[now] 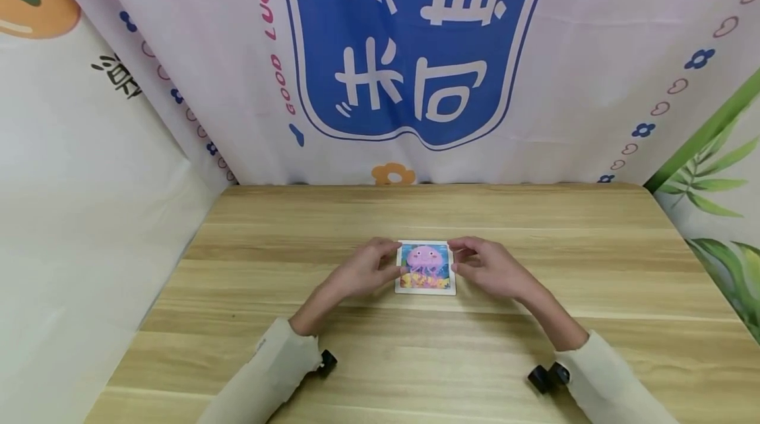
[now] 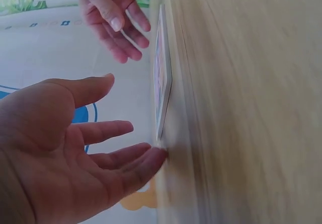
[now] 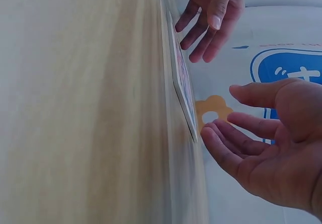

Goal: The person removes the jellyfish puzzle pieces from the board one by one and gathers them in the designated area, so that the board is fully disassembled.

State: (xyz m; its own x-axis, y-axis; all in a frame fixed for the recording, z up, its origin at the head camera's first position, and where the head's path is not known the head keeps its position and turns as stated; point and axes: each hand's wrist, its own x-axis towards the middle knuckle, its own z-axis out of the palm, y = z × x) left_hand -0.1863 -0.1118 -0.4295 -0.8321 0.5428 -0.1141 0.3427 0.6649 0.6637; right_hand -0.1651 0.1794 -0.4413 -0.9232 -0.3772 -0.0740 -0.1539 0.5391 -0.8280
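Note:
A square picture puzzle (image 1: 425, 267) with a white border lies flat on the wooden table, showing a pink jellyfish over a blue and yellow sea floor. My left hand (image 1: 369, 268) is at its left side, fingers loosely bent and thumb over the left edge in the head view. On the opposite side my right hand (image 1: 488, 267) has its fingertips right by the right border. Both wrist views show the hands with thumb and fingers spread apart and nothing between them; the puzzle (image 2: 161, 75) appears edge-on as a thin board.
The wooden table (image 1: 415, 358) runs back to a printed cloth (image 1: 570, 81) hanging behind it. White printed cloth (image 1: 77, 213) also covers the left side, and a leaf-patterned one (image 1: 712, 186) the right. Small black devices (image 1: 547, 378) sit at the sleeve cuffs.

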